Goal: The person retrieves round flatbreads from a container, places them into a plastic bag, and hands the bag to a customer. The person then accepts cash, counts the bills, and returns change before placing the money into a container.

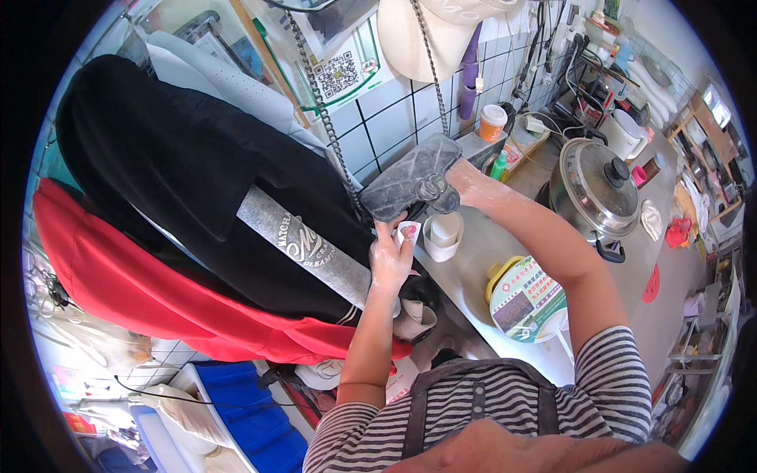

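Note:
A dark grey quilted handbag (408, 177) with a round emblem hangs by a metal chain strap (322, 112) in front of the tiled wall. My left hand (389, 260), dusted with white powder, is at its lower edge, with fingertips against the bag. A small white item with pink marks (409, 232), perhaps paper, sits between my left thumb and fingers. My right hand (464, 182) reaches the bag from the right. Its fingers are hidden behind or inside the bag, so their grip cannot be seen. White powder also marks my right wrist.
Black (195, 142) and red garments (118, 248) hang at left. White paper cups (442, 236), a round printed fan (529, 304) and a lidded steel pot (597, 183) stand or lie on the metal counter (627, 278). An orange cup (492, 123) stands near the wall.

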`<state>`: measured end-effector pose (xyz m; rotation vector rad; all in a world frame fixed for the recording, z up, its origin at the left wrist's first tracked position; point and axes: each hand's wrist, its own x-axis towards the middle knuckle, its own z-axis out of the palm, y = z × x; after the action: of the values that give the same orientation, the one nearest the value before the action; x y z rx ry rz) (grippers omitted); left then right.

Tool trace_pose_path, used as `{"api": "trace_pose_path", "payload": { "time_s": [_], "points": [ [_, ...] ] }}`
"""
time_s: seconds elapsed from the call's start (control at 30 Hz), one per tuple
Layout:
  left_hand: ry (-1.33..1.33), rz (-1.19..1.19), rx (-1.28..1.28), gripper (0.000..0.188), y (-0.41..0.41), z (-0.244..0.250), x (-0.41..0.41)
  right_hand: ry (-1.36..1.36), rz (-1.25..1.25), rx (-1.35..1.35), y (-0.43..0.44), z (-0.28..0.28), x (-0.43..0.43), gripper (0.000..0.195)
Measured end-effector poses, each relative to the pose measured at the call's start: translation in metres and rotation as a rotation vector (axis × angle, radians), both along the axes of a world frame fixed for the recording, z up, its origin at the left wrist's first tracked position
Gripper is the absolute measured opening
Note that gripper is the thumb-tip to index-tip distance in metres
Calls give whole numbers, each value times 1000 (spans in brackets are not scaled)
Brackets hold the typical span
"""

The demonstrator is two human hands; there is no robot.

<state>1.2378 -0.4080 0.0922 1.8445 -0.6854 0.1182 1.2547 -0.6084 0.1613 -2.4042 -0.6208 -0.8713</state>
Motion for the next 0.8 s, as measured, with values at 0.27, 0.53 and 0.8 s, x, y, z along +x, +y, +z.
{"api": "trace_pose_path", "payload": {
  "time_s": [0.27,0.53,0.8],
  "points": [
    [79,-75,-151,43,-2,4,2,146,-16,-178,10,15,-6,19],
    [251,-150,-279,62,4,0,10,171,-2,-241,41,19,9,18],
    [236,-139,-260,73,0,7,3,206,-15,-261,40,21,8,18]
  ]
}}
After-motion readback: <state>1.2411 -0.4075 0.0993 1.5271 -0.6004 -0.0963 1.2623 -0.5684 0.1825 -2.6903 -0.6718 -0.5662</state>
